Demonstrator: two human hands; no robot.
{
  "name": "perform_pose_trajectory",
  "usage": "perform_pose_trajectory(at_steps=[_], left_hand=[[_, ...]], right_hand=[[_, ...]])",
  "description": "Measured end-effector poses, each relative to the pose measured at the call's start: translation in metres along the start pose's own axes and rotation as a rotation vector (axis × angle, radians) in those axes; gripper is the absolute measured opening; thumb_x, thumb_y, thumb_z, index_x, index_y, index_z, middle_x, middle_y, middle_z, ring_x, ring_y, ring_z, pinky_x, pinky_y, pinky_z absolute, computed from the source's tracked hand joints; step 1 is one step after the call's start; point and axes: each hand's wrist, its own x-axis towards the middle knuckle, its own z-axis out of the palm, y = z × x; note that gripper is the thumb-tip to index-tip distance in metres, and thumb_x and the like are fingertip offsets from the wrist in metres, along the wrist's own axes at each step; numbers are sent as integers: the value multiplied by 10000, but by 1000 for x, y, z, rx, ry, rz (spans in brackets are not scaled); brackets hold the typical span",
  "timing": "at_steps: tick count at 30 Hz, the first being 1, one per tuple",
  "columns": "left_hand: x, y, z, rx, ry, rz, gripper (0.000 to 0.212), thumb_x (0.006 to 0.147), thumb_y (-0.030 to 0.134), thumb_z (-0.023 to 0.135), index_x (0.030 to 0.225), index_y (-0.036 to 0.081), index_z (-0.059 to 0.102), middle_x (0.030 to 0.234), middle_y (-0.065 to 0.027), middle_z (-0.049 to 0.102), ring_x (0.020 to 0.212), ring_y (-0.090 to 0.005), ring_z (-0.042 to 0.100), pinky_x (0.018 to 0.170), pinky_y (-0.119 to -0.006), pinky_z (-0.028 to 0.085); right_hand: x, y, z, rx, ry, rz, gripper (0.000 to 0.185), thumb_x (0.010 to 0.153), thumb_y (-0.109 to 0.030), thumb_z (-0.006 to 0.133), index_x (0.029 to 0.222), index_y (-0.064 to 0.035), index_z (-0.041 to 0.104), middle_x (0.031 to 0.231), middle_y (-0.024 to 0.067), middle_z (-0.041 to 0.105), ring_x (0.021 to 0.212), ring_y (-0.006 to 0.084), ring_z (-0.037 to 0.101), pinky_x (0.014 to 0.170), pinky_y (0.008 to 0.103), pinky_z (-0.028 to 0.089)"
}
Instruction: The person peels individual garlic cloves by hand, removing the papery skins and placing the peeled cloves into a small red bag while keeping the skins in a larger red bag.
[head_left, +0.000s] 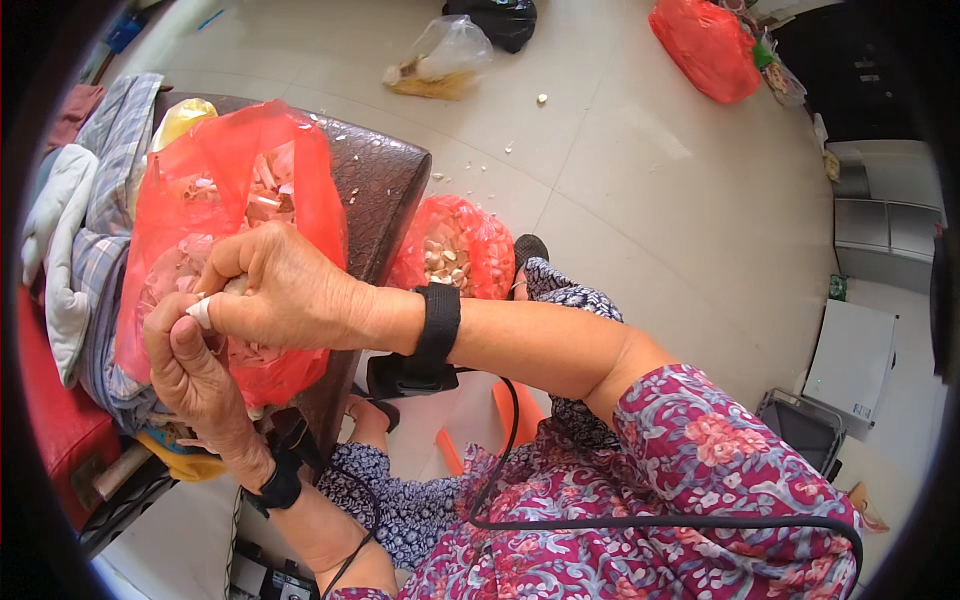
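Both my hands meet above a red plastic bag (319, 195) of garlic skins and stalks (270, 195). In the curled fingers of my right hand (292, 289) is a pale piece of garlic (237, 285), mostly hidden. A white covering (201, 311) wraps the tip of that thumb. My left hand (195, 371) is bent up from below, its fingertips against the right thumb tip; whatever they pinch is hidden. The bag rests on a dark brown leather-like seat (375, 169). Beside the seat, lower down, another red bag (491, 232) contains many garlic cloves (448, 262).
Folded checked cloth (112, 180) lies left of the bag. A black cable (637, 523) crosses my lap. On the tiled floor are a clear bag (446, 56), a black bag (499, 22), a stray clove (541, 98) and skin scraps. Another red bag (709, 52) stands far right.
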Motion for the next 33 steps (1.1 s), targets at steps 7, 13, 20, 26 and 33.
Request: perform_pose_trajectory(at_steps=[7, 13, 20, 26, 33], left_hand=[[1, -13, -2, -111, 117, -4, 162, 980, 94, 439, 1025, 14, 572, 958, -68, 606, 859, -147, 586, 739, -250, 501], [10, 19, 13, -387, 152, -200, 223, 969, 253, 518, 958, 36, 564, 801, -1, 563, 694, -62, 508, 593, -202, 434], [16, 13, -1, -632, 183, -331, 244, 966, 262, 517, 1029, 30, 558, 809, -56, 618, 495, -55, 419, 423, -166, 316], [16, 27, 5, -678, 98, -377, 148, 926, 124, 579, 1026, 18, 552, 893, -59, 623, 767, -106, 608, 653, -207, 518], [8, 24, 5, -481, 26, -197, 275, 856, 196, 677, 1056, 10, 641, 972, -54, 663, 820, -92, 606, 724, -210, 512]], right_hand=[[1, -12, 8, 156, -38, 178, 162, 738, -56, 623, 840, 53, 685, 674, 94, 659, 627, 108, 609, 566, 261, 502], [6, -24, 7, 120, 2, 265, 151, 845, -78, 628, 923, 35, 690, 753, 38, 673, 600, 31, 579, 505, 170, 460], [7, -9, -8, -292, -67, 3, 446, 811, -87, 716, 1202, 60, 561, 741, 14, 650, 665, 41, 590, 591, 179, 485], [4, -22, -3, -73, -162, 26, 493, 803, -33, 708, 1241, 80, 512, 742, 45, 657, 703, 60, 613, 602, 182, 495], [8, -13, -4, -82, -188, -28, 188, 868, -70, 636, 1020, 38, 661, 706, 54, 652, 627, 69, 589, 521, 219, 473]])
